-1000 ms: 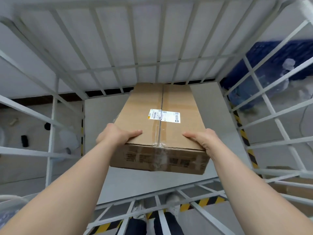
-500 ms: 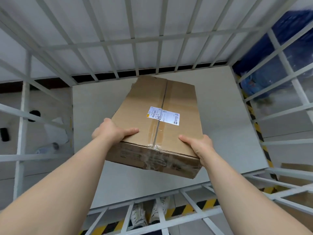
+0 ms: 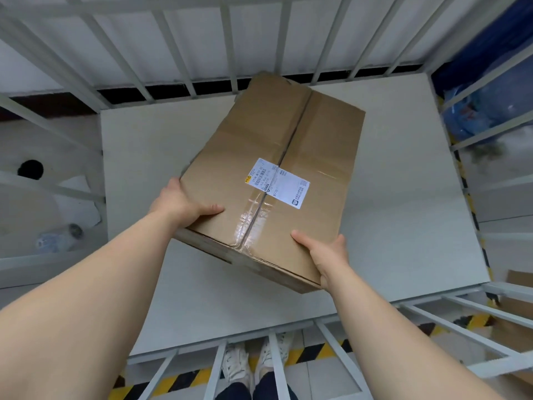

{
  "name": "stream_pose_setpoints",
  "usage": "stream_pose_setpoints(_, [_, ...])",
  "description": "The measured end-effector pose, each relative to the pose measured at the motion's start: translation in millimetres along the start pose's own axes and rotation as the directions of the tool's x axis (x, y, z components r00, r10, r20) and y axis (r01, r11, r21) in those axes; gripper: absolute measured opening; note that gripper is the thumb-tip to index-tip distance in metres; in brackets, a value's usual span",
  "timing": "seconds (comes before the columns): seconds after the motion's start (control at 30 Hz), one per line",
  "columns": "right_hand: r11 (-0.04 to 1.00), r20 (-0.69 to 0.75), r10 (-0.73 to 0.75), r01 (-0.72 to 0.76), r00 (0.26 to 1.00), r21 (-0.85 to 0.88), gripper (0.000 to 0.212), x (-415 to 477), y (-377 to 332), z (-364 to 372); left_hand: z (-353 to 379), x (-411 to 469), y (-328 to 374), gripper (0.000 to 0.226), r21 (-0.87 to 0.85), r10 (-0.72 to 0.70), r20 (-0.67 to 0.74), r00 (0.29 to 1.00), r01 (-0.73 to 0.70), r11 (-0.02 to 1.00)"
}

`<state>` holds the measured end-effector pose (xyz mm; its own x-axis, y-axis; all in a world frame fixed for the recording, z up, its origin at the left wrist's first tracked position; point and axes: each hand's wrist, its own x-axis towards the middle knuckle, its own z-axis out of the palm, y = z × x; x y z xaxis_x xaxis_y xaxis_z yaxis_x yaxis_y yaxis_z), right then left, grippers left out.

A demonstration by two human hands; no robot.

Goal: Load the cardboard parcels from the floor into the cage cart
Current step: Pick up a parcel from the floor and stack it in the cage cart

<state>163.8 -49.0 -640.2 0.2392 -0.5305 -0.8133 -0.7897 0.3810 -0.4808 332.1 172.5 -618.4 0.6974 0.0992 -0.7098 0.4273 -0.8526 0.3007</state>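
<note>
The box (image 3: 288, 157) hung inside the cage cart (image 3: 233, 41), held above its white base panel (image 3: 403, 197) and turned askew, its far corner close to the back bars (image 3: 190, 82). Whether that corner touched the panel could not be told. The left hand (image 3: 178, 206) gripped the near left corner and the right hand (image 3: 326, 252) the near right corner, each with its thumb flat on top and the fingers wrapped under the edge (out of sight beneath the cardboard), so both were grasping the box.

The likely trouble lay in the setting down. With the fingers underneath, lowering the near end flat would trap them against the panel. The hold was only at one end, so the weight could drag the box off the thumbs and drop it. The skewed far corner could also snag a bar and leave the box crooked, wasting room for more parcels.
</note>
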Motion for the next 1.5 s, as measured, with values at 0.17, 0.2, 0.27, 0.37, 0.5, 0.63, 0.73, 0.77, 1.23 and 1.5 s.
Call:
stream_pose_setpoints(0.17, [0.998, -0.025, 0.052, -0.051, 0.998, 0.042, 0.09, 20.0, 25.4, 30.4, 13.5, 34.9, -21.7, 0.123, 0.052, -0.014, -0.034, 0.999, 0.016, 0.999])
stream_pose_setpoints(0.2, [0.997, -0.024, 0.061, -0.06, 0.998, 0.053, 0.09, 22.5, 30.2, 36.1, 15.7, 39.5, -25.6, 0.12, 0.07, -0.011, -0.045, 0.999, 0.014, 0.997])
stream_pose_setpoints(0.27, [0.995, -0.026, 0.079, -0.077, 0.997, 0.059, 0.095, 26.7, 39.2, 46.7, 20.6, 46.7, -32.3, 0.113, 0.109, 0.01, -0.07, 0.998, -0.002, 0.994])
stream_pose_setpoints(0.37, [0.993, -0.036, 0.106, -0.104, 0.994, 0.054, 0.1, 35.1, 49.8, 62.8, 30.5, 56.4, -40.6, 0.11, 0.135, 0.039, -0.091, 0.995, -0.027, 0.99])
stream_pose_setpoints(0.5, [0.986, -0.018, 0.153, -0.151, 0.988, 0.065, 0.112, 40.6, 56.7, 81.4, 40.2, 66.7, -51.5, 0.111, 0.081, 0.061, -0.106, 0.993, -0.052, 0.995])
stream_pose_setpoints(0.63, [0.985, -0.023, 0.169, -0.167, 0.985, 0.05, 0.092, 48.9, 63.6, 88.5, 44.9, 75.0, -63.5, 0.111, 0.068, 0.095, -0.107, 0.99, -0.088, 0.994])
stream_pose_setpoints(0.73, [0.983, -0.014, 0.181, -0.181, 0.983, 0.044, 0.087, 53.0, 66.7, 92.6, 47.1, 79.7, -69.6, 0.111, 0.057, 0.102, -0.097, 0.99, -0.097, 0.994])
stream_pose_setpoints(0.77, [0.982, -0.013, 0.185, -0.185, 0.983, 0.038, 0.087, 54.0, 68.1, 94.0, 47.5, 81.6, -71.3, 0.112, 0.053, 0.106, -0.097, 0.99, -0.101, 0.993])
stream_pose_setpoints(1.23, [0.972, -0.037, 0.163, -0.167, 0.986, -0.167, 0.059, 80.4, 64.0, 97.6, 78.2, 66.3, -104.8, 0.105, 0.09, 0.084, -0.132, 0.988, -0.073, 0.993])
stream_pose_setpoints(1.5, [0.973, -0.053, -0.056, 0.042, 0.997, -0.226, 0.09, 84.1, 20.1, 85.0, 128.3, 32.4, -91.6, 0.106, -0.259, -0.086, -0.045, 0.995, 0.072, 0.963])
